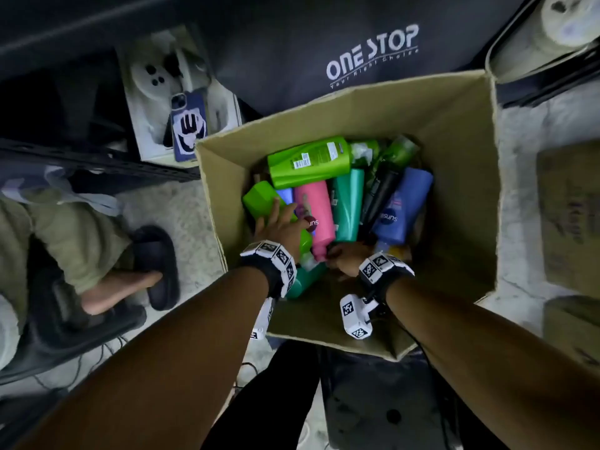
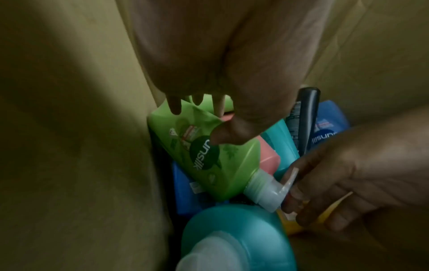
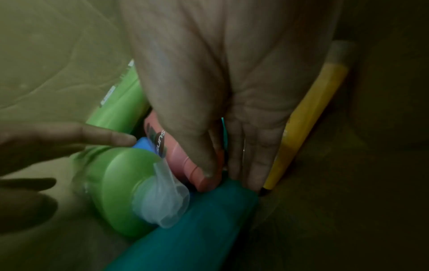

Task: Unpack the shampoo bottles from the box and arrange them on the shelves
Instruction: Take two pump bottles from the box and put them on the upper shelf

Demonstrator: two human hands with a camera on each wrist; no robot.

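An open cardboard box (image 1: 454, 125) on the floor holds several shampoo bottles lying in a heap. My left hand (image 1: 282, 222) reaches into the box's left side and grips a light green bottle (image 1: 259, 198). In the left wrist view its fingers hook over the green bottle (image 2: 232, 165) while the thumb presses the dark label. My right hand (image 1: 344, 259) is at the near end of the pink bottle (image 1: 316, 203). In the right wrist view the thumb and fingers of that hand (image 3: 230, 176) pinch the pink bottle (image 3: 185, 161) near its cap, beside a yellow bottle (image 3: 306, 117).
A larger green bottle (image 1: 308, 160), a teal one (image 1: 349, 203), a black one (image 1: 380, 196) and a blue one (image 1: 402, 203) fill the box. Another person's foot in a black slipper (image 1: 156, 264) is left of it. More cartons (image 1: 571, 216) stand at the right.
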